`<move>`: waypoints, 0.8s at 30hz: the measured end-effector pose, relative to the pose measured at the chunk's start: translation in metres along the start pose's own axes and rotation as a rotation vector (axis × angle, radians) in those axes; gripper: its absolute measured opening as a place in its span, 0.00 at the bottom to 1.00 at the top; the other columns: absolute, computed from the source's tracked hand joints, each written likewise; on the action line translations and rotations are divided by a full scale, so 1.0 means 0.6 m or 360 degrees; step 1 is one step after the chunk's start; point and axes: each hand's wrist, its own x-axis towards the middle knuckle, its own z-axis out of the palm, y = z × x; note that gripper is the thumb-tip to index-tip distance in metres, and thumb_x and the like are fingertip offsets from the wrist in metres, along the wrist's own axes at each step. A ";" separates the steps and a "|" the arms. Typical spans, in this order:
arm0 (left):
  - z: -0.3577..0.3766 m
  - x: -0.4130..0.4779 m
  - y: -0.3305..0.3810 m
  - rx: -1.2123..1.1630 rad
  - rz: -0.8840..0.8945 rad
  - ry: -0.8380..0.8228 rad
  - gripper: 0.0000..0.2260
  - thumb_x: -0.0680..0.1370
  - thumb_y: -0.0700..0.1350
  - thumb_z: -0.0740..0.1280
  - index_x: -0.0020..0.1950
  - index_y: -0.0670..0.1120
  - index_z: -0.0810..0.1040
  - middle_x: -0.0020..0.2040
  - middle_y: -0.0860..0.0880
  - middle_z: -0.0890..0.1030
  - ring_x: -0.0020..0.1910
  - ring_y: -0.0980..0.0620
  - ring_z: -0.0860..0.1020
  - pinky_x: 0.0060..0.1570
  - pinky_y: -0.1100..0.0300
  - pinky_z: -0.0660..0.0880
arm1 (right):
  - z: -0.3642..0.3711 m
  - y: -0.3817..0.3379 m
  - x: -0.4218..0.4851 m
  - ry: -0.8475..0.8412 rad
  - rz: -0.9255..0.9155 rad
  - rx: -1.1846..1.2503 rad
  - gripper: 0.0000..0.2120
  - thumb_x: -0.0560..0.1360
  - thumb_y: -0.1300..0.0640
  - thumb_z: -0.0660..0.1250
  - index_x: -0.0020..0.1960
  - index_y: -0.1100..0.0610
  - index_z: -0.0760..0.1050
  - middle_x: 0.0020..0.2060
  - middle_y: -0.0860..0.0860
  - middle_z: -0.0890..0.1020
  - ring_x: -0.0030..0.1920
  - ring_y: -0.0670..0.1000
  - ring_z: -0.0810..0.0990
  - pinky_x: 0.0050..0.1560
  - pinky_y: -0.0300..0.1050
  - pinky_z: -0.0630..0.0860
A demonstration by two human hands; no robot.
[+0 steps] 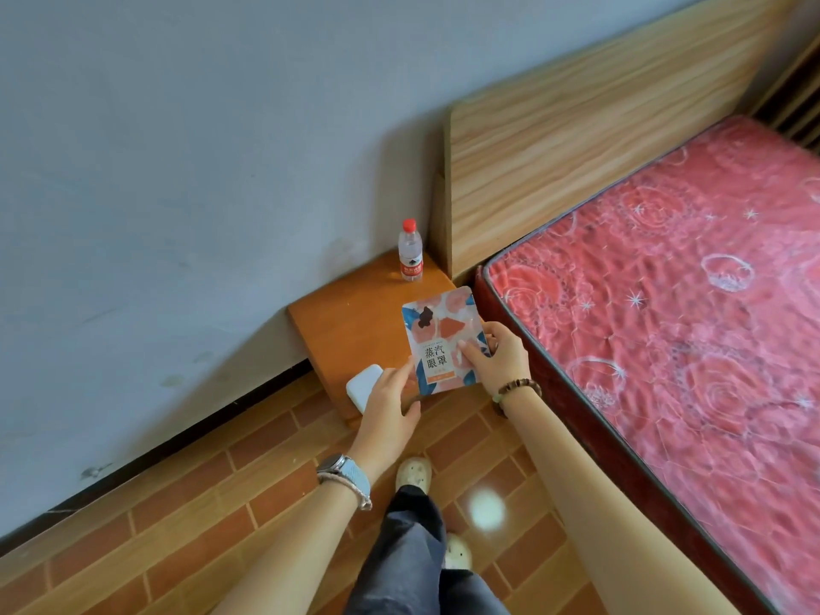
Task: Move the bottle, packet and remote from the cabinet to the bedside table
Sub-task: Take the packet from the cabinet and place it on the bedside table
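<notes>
Pinching the packet [439, 339] by its right edge with the right hand [497, 357], up over the near part of the bedside table [350, 321]. Left hand [388, 415] laid over the white remote [364, 383] right at the table's near left edge; can't tell whether gripping or just resting. Bottle [410, 253] upright well beyond both hands, at the far edge beside the headboard [577, 139]. Bare tabletop between bottle and packet. Mattress [665, 281] edge just right of the right hand. Count: one bottle, one packet, one remote.
</notes>
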 end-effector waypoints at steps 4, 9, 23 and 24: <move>-0.011 0.073 -0.012 -0.0022 -0.0002 0.0007 0.27 0.76 0.34 0.65 0.73 0.47 0.64 0.60 0.50 0.72 0.59 0.62 0.69 0.53 0.82 0.64 | 0.013 -0.022 0.066 -0.0009 0.0020 0.0008 0.10 0.76 0.54 0.68 0.56 0.56 0.76 0.47 0.52 0.84 0.37 0.41 0.81 0.26 0.29 0.73; -0.014 0.152 -0.041 0.0024 -0.0018 -0.0005 0.26 0.77 0.36 0.65 0.74 0.48 0.63 0.58 0.54 0.71 0.59 0.62 0.69 0.52 0.83 0.62 | 0.033 -0.032 0.147 -0.0039 0.0041 -0.0023 0.12 0.76 0.53 0.68 0.57 0.56 0.75 0.48 0.52 0.84 0.39 0.43 0.82 0.27 0.30 0.74; 0.072 0.297 -0.155 -0.0006 -0.0288 0.0291 0.23 0.76 0.41 0.67 0.70 0.51 0.68 0.53 0.55 0.76 0.54 0.60 0.72 0.51 0.75 0.67 | 0.135 0.047 0.355 -0.0351 0.0135 -0.0228 0.13 0.76 0.54 0.68 0.59 0.56 0.74 0.46 0.52 0.81 0.34 0.42 0.79 0.24 0.30 0.72; 0.080 0.310 -0.165 -0.0014 -0.0301 0.0342 0.22 0.76 0.41 0.68 0.69 0.50 0.69 0.51 0.54 0.76 0.53 0.59 0.73 0.51 0.71 0.70 | 0.145 0.055 0.373 -0.0375 0.0111 -0.0247 0.13 0.76 0.54 0.68 0.59 0.56 0.74 0.46 0.52 0.82 0.36 0.45 0.81 0.27 0.33 0.74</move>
